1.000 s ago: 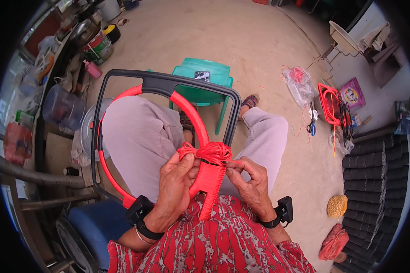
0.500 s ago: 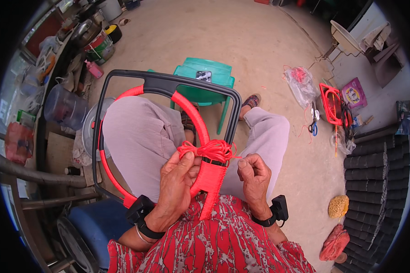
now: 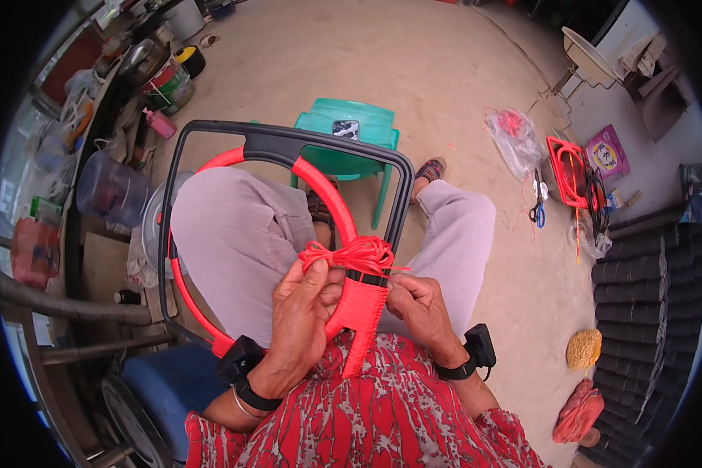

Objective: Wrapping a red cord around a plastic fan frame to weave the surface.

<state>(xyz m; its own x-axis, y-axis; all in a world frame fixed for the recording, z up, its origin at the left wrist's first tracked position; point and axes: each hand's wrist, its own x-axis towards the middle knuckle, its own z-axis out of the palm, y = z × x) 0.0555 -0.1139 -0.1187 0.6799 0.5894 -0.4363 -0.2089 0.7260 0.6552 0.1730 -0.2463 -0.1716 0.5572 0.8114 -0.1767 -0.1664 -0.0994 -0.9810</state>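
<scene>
A black frame [image 3: 402, 195] with rounded corners rests across my lap. Inside it is a ring [image 3: 329, 191] wrapped in red cord, and a flat red woven section [image 3: 360, 304] covers its near right part. My left hand [image 3: 300, 312] pinches a looped bundle of red cord [image 3: 359, 253] between thumb and fingers, just above the woven section. At that section's right edge is my right hand [image 3: 423, 308], thumb and fingers pressed together; whatever they grip is hidden. A short cord end shows just above the right fingertips.
Ahead stands a green stool [image 3: 351, 160] with a phone [image 3: 345, 129] on it. On the floor to the right are scissors [image 3: 538, 209], a plastic bag [image 3: 515, 144] with red cord and a red basket [image 3: 567, 175]. A blue barrel [image 3: 171, 390] is close at my left.
My right hand has moved left and slightly down, from beside the frame to the edge of the woven section. The left hand still holds the cord bundle, shifted slightly left.
</scene>
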